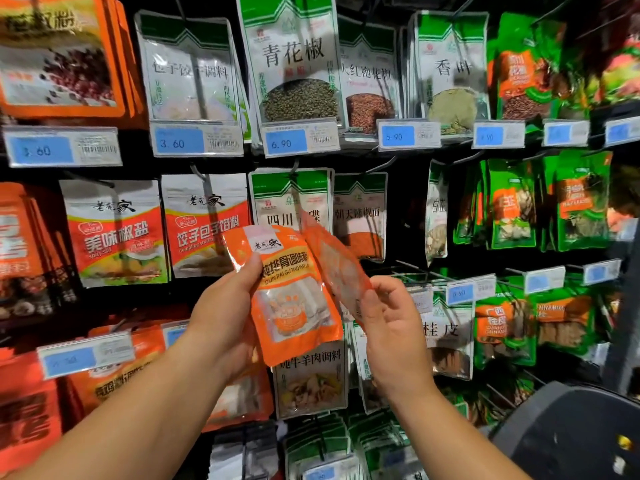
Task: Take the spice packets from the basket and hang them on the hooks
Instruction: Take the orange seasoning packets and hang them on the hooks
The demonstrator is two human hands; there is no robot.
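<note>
Spice packets, two orange ones, are up in the air and neither is on a hook yet. The front packet (291, 292) sits well below the 6.90 price tag (301, 139), gripped by the left hand (225, 317) with the thumb pressed on its face and the fingers behind. The second packet (336, 268), blurred, is fanned out just right of it and also below that tag, its lower edge pinched in the curled fingers of the right hand (391, 323). Just under the tag, a hook (294, 167) already carries green-topped packs, and the wall around it looks well stocked. Far down and right of the tag sits a dark container (571, 427), probably the basket; what it holds is hidden, so the number left is anyone's guess. My read: the picking up is done for this pair, and finding the matching hook and threading both on remains.
</note>
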